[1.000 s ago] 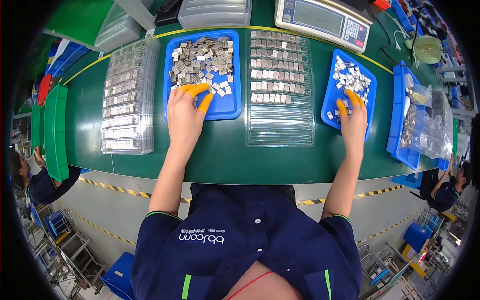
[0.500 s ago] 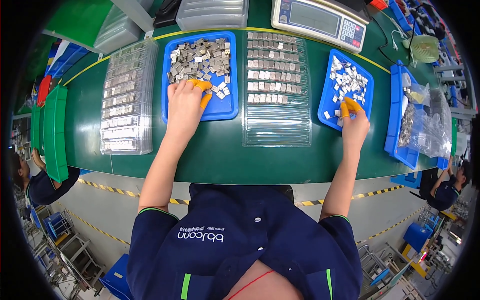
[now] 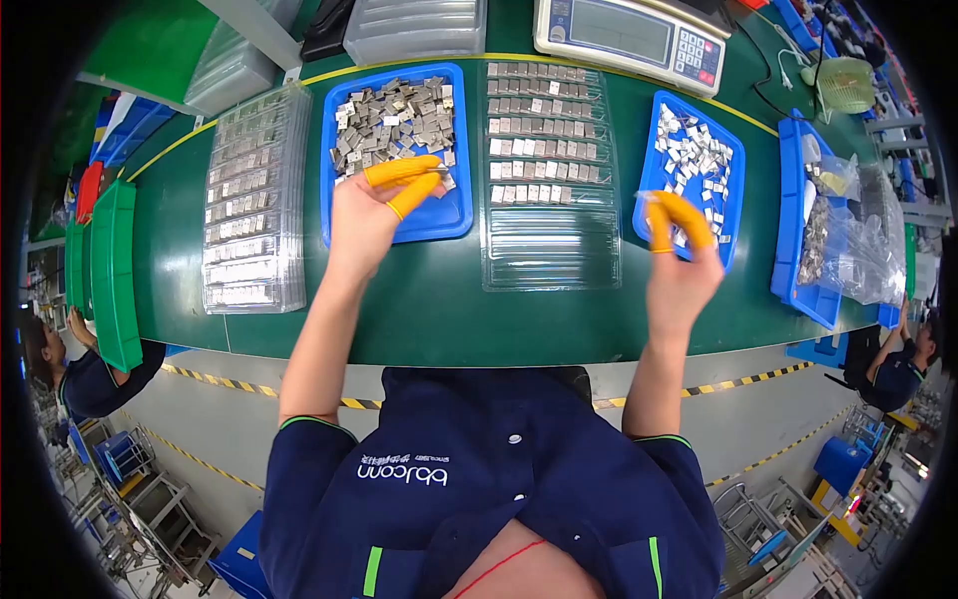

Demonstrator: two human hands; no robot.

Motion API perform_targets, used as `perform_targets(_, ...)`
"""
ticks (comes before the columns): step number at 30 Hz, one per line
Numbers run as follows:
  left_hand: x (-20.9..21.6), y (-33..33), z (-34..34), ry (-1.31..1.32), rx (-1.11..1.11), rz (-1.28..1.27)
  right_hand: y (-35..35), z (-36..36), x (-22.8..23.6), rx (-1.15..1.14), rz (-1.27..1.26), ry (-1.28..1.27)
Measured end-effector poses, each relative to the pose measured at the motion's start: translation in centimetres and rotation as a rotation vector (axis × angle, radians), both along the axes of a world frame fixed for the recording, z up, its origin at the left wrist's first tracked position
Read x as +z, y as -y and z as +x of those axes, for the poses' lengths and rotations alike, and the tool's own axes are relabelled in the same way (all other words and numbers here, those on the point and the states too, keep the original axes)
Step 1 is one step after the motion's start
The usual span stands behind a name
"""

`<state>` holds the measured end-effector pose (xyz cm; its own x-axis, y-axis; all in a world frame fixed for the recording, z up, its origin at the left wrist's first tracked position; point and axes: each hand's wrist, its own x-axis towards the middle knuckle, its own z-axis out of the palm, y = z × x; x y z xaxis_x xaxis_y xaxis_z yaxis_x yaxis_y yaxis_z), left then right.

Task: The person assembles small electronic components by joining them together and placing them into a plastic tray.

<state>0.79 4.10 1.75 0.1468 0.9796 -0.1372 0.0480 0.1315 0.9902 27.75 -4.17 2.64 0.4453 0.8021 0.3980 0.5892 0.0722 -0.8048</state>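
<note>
My left hand (image 3: 361, 222), with yellow finger cots, is over the front of a blue tray (image 3: 451, 222) heaped with small flat metal pieces (image 3: 394, 122). Its thumb and forefinger pinch one small metal piece (image 3: 442, 171). Also in yellow cots, my right hand (image 3: 683, 275) is closed at the left edge of a second blue tray (image 3: 736, 165), which holds small white pieces (image 3: 689, 155). A small white piece (image 3: 645, 196), blurred, shows at its fingertips. Between the hands lies a clear plastic tray (image 3: 551, 255), its upper rows lined with metal pieces.
Stacked clear trays (image 3: 249, 225) with filled rows stand on the left, beside a green bin (image 3: 115, 275). A digital scale (image 3: 631, 38) and a clear container (image 3: 417, 30) are at the back. On the right is a blue bin (image 3: 788, 225) with plastic bags. Co-workers sit at both sides.
My left hand has lifted from the heap with a metal piece and turned right. My right hand has moved left from among the white pieces, carrying one.
</note>
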Motion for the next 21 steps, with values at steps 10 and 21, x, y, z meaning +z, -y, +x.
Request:
perform_targets(10, 1.1, 4.2, 4.3, 0.293, -0.118, -0.129, -0.4, -5.7, 0.7, 0.490, -0.239, -0.813)
perform_targets(21, 0.2, 4.5, 4.9, 0.274, -0.110, -0.108, -0.1, -4.5, 0.6, 0.467, -0.227, -0.507)
